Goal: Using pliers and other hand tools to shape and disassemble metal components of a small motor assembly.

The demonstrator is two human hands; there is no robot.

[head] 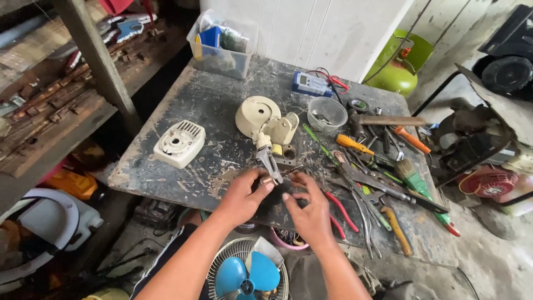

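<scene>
My left hand (242, 195) and my right hand (308, 210) meet at the near edge of a worn dark table (194, 105). Together they pinch a small metal part (270, 179) at the lower end of a cream fan motor assembly (265, 125) that lies on the table. A thin metal arm (268, 161) runs from the assembly down to my fingers. A cream vented motor cover (179, 143) lies apart to the left.
Right of my hands lie several tools: pliers with red handles (338, 211), an orange screwdriver (353, 144), a hammer (388, 120), a brush (412, 176). A clear bowl (326, 113), a multimeter (311, 84) and a plastic box (221, 54) sit further back. A blue fan (247, 275) stands below.
</scene>
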